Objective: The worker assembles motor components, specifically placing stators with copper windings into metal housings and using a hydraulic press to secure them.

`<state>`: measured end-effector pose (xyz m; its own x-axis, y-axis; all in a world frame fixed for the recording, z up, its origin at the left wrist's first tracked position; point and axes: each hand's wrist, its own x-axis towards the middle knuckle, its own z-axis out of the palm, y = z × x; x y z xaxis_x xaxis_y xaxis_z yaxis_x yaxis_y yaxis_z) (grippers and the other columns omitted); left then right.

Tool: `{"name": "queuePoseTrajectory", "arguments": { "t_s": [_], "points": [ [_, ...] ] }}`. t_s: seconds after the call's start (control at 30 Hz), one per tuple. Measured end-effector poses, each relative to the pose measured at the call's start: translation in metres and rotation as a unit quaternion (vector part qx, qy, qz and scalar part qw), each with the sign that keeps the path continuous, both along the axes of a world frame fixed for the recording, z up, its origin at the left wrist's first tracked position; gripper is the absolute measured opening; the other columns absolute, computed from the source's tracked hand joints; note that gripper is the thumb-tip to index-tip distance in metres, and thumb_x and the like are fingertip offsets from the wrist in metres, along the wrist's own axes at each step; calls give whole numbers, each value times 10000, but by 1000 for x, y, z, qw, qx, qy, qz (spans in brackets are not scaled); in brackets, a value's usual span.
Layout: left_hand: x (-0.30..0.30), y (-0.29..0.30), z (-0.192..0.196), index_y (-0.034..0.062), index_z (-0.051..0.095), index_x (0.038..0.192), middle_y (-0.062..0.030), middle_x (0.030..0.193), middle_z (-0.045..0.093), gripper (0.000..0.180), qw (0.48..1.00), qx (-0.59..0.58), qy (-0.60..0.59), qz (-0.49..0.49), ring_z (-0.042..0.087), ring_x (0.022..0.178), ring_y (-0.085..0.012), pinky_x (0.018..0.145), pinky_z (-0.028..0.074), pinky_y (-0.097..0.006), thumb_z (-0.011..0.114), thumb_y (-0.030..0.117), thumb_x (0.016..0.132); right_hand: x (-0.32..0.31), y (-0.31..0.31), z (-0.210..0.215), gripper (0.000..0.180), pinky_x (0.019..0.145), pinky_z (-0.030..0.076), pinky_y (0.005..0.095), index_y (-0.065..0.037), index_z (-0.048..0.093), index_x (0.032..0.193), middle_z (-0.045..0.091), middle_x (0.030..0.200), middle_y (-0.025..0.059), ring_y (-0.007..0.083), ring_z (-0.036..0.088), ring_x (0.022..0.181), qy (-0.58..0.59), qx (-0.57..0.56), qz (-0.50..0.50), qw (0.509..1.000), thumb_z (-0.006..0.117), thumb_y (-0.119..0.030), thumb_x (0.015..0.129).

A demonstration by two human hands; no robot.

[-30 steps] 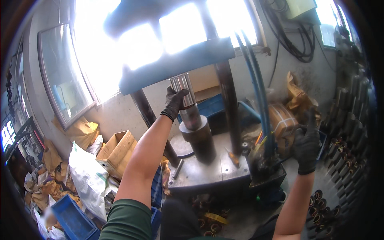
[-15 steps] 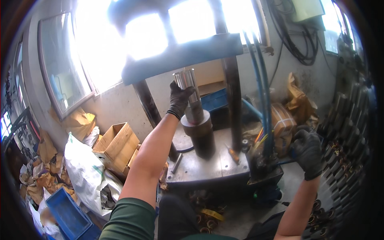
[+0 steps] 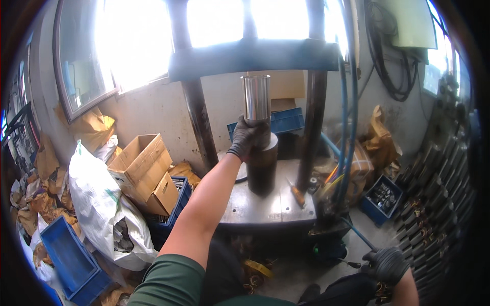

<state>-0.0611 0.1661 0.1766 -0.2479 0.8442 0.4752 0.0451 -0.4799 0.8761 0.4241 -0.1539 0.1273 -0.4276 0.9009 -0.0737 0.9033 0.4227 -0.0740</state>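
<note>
A shiny metal cylinder sleeve (image 3: 257, 97) stands upright under the blue crossbeam (image 3: 255, 57) of a press. My gloved left hand (image 3: 247, 135) is closed around the dark section just below the sleeve's bright part. Beneath it a thick round steel block (image 3: 262, 171) rests on the metal press table (image 3: 250, 206). At the lower right, my gloved right hand (image 3: 390, 265) is curled round the end of a thin lever (image 3: 360, 234). An orange-handled tool (image 3: 297, 195) lies on the table, right of the block.
Dark press posts (image 3: 200, 122) flank the work, with blue hoses (image 3: 351, 122) on the right. Many metal cylinders (image 3: 434, 204) are stacked along the right side. Cardboard boxes (image 3: 140, 158), a white sack (image 3: 99, 199) and a blue crate (image 3: 71, 260) stand at left.
My left hand has moved down the workpiece, from the bright sleeve to the dark section below. My right hand has dropped and now grips the lever's end. The view has turned.
</note>
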Motion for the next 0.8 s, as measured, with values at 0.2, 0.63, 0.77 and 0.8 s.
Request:
{"name": "queuePoseTrajectory", "arguments": {
  "t_s": [0.2,0.63,0.77,0.8],
  "points": [
    [-3,10,-5,52,537,1290,-104,1087,687,724,999,4,-26,-38,682,978,-209,900,571,-343,928,223,705,-20,-34,-46,271,623,523,482,-95,657,721,679,705,134,361,670,665,-65,89,-5,994,682,-345,822],
    [-7,15,-4,36,446,1395,-149,1200,652,919,999,-35,28,-3,660,1095,-255,995,537,-371,947,241,652,-32,-45,-42,199,675,537,457,-44,706,834,690,795,206,364,679,719,43,95,-146,984,779,-230,836],
    [-6,11,-1,31,476,1357,-152,1206,652,864,997,-32,68,12,655,1094,-241,987,533,-361,932,303,675,-43,-42,-42,194,623,497,502,-41,666,695,629,705,229,432,639,674,66,135,-128,980,743,-195,784],
    [-5,8,0,31,476,1357,-152,1206,652,864,997,-34,66,12,655,1094,-241,987,533,-361,932,303,675,-42,-41,-43,194,623,497,502,-41,666,695,629,705,229,432,639,674,63,133,-127,981,743,-195,784]
  ]
}}
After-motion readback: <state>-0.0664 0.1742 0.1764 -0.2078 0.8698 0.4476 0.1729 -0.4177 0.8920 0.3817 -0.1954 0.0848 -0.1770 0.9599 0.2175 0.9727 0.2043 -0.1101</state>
